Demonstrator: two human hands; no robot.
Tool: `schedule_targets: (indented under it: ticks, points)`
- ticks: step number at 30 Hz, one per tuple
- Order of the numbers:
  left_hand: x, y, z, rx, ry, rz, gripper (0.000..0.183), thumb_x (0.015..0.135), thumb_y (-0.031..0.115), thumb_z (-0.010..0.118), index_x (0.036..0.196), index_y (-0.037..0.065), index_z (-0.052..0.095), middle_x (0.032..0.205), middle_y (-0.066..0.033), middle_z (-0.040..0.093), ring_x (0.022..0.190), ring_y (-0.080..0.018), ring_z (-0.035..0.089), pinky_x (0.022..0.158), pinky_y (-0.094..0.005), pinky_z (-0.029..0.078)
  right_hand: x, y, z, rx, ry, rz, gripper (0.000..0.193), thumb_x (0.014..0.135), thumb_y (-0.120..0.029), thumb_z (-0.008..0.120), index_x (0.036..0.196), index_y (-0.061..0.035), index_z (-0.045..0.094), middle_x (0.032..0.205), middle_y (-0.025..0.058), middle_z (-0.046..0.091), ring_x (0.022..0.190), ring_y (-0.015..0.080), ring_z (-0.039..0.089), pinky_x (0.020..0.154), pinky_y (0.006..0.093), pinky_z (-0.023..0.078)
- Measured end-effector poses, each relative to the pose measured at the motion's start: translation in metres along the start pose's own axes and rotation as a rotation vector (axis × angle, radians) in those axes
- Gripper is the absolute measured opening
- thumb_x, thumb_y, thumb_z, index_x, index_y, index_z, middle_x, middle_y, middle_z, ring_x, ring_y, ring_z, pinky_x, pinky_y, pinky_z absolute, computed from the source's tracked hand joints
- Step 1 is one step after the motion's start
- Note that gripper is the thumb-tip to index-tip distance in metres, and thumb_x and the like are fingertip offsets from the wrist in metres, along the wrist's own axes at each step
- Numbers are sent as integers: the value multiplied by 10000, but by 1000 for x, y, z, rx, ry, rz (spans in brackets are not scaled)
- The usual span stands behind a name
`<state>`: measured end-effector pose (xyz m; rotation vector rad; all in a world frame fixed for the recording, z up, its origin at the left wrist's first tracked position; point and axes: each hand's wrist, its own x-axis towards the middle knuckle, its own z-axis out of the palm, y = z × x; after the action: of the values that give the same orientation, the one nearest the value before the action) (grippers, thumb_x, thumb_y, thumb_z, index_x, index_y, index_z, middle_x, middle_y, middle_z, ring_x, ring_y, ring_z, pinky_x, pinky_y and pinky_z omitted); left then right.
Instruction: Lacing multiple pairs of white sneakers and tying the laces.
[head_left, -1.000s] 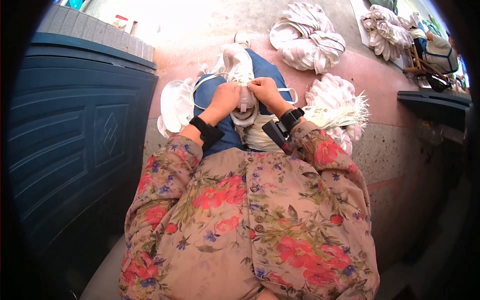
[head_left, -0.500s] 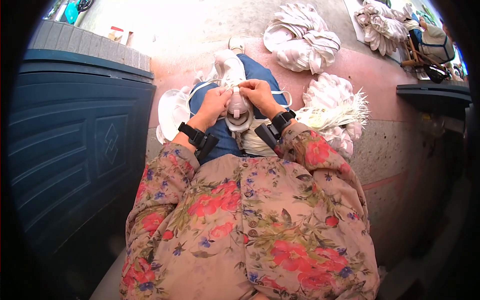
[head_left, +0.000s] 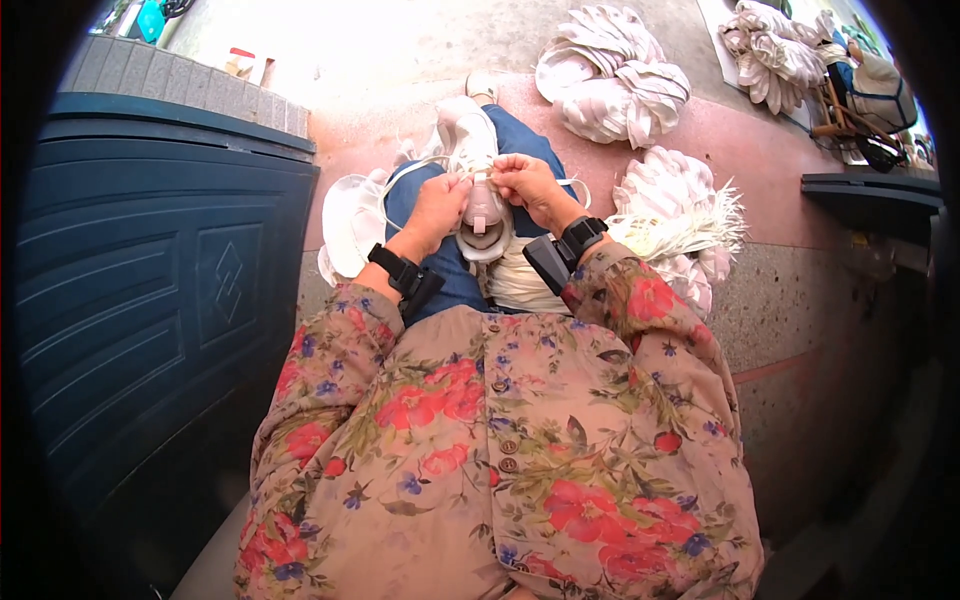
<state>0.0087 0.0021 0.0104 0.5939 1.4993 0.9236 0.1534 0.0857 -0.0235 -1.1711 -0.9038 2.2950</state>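
A pale pinkish-white sneaker rests between my knees, its heel opening toward me and its toe pointing away. My left hand is closed in a pinch at the left edge of the eyelets, on the cream shoelace. Across the tongue, my right hand pinches the lace on the other side. One lace loop hangs out over my left knee, and another end sticks out past my right wrist. The fingertips partly hide the upper eyelets. A bundle of cream laces lies in my lap below the shoe.
More pale shoe parts lie left of my leg. On the floor to the right sit a tied heap of shoe uppers and another pile with loose laces over it. A blue panelled door stands close on the left. Further bundles are at far right.
My right hand has shifted slightly right, away from the left hand, widening the space between them over the tongue. The whole view has also moved a little.
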Motion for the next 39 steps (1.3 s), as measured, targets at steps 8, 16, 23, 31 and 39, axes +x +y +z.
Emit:
schedule_targets:
  ticks: [8, 16, 23, 31, 39]
  points:
    - [6, -3, -5, 49, 5, 30, 191, 856, 189, 486, 715, 62, 508, 544, 39, 422, 409, -48, 340, 373, -192, 270, -5, -4, 19, -393, 29, -128, 162, 738, -37, 587, 893, -1, 556, 684, 54, 571, 500, 102, 534, 418, 221, 405]
    - [-15, 67, -57, -17, -172, -10, 174, 833, 206, 543, 719, 107, 457, 550, 60, 408, 405, -3, 326, 365, -158, 258, -24, -39, 16, -1313, -2, -450, 320, 708, -211, 599, 980, -45, 576, 885, 164, 603, 857, 311, 572, 738, 376, 443]
    - [-24, 60, -26, 334, -75, -15, 266, 879, 294, 441, 972, 66, 542, 579, 57, 360, 479, -22, 323, 406, -181, 279, -2, -20, 27, -890, -43, -605, 187, 772, -161, 553, 844, -12, 639, 626, 149, 594, 600, 240, 586, 567, 319, 444]
    - [2, 12, -16, 851, 126, 315, 264, 845, 244, 434, 940, 3, 487, 870, -225, 578, 843, -389, 542, 726, -442, 424, -39, -59, 15, -581, 77, -394, 187, 806, -149, 572, 842, 21, 642, 636, -8, 557, 576, 42, 473, 507, 189, 392]
    - [10, 8, -17, 931, 173, 517, 166, 706, 169, 606, 735, 7, 632, 674, -151, 595, 642, -261, 593, 600, -320, 460, -45, -68, 22, -657, -19, -446, 176, 801, -164, 604, 837, 4, 640, 658, -15, 567, 578, 29, 467, 516, 166, 379]
